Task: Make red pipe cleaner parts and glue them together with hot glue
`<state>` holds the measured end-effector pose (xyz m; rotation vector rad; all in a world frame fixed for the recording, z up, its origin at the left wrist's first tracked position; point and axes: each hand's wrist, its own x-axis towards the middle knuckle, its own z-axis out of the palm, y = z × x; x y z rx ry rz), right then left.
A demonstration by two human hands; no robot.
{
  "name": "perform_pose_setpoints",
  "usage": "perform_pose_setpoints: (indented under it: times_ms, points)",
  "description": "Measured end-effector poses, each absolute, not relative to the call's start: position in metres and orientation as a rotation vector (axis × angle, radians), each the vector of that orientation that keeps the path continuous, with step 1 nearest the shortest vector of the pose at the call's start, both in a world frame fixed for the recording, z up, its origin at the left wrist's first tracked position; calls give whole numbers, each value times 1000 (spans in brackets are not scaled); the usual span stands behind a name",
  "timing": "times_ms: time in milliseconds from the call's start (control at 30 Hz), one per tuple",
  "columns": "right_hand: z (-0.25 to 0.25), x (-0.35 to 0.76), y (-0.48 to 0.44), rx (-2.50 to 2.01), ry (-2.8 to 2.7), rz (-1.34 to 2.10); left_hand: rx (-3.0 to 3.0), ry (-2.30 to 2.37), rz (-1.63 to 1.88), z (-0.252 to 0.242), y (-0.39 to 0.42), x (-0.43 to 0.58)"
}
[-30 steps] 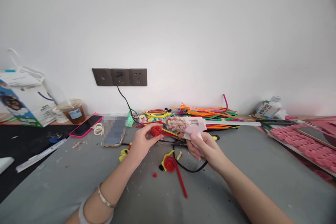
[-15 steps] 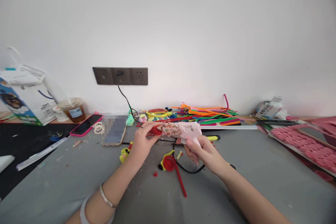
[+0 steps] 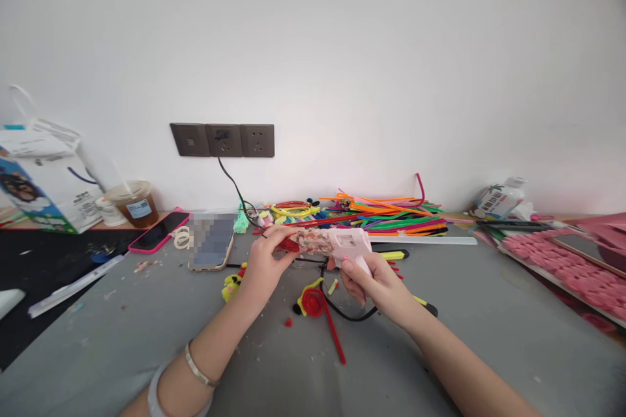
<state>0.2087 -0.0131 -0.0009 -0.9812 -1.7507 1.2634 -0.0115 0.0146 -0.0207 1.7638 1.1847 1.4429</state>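
My right hand (image 3: 364, 277) is closed around the handle of a pale pink glue gun (image 3: 351, 246), whose front is crusted with mottled residue and points left. My left hand (image 3: 268, 257) pinches a small red fuzzy piece (image 3: 288, 244) at the gun's nozzle end. Whether the nozzle touches the red piece cannot be made out. Below the gun, a red coiled pipe cleaner (image 3: 313, 302) with a straight tail and yellow edging lies on the grey mat (image 3: 293, 378). A yellow and black fuzzy piece (image 3: 231, 287) is beside my left wrist.
Colourful pipe cleaners (image 3: 391, 212) are heaped along the wall. A black cable (image 3: 349, 319) loops under my right hand. Phones (image 3: 161, 232) and a drink cup (image 3: 137, 205) stand or lie left; a pink textured item (image 3: 562, 267) and a bottle (image 3: 499, 199) are right.
The view has shifted slightly. Both hands keep their grips, with the glue gun and red piece in nearly the same place.
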Motion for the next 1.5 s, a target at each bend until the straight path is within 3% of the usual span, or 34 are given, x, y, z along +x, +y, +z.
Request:
perform_pose_setpoints:
  times_ms: [1500]
  points:
    - [-4, 211, -13, -1032, -1756, 1211, 2023, 1198, 1565, -17, 14, -15]
